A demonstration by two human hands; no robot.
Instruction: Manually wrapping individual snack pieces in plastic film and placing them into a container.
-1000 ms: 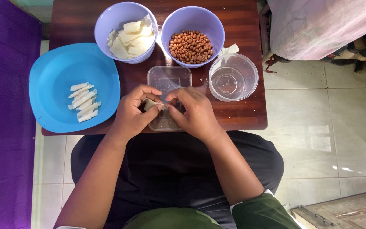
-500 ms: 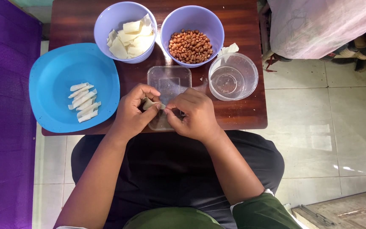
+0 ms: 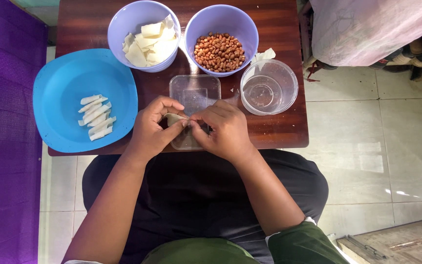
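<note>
Two hands point(image 3: 191, 128) pinch one wrapper point(image 3: 174, 119); two bowls point(image 3: 145, 34).

The scene is viewed by a single head-worn camera, aimed straight down from close above at the dark wooden table point(image 3: 279, 132) and lap.

Far on the counter point(image 3: 84, 24): bowl of wrappers point(image 3: 145, 34), bowl of peanuts point(image 3: 221, 39). Right: clear bowl point(image 3: 268, 87). Left: blue plate point(image 3: 69, 83) bearing finished rolls point(image 3: 95, 116).
</note>
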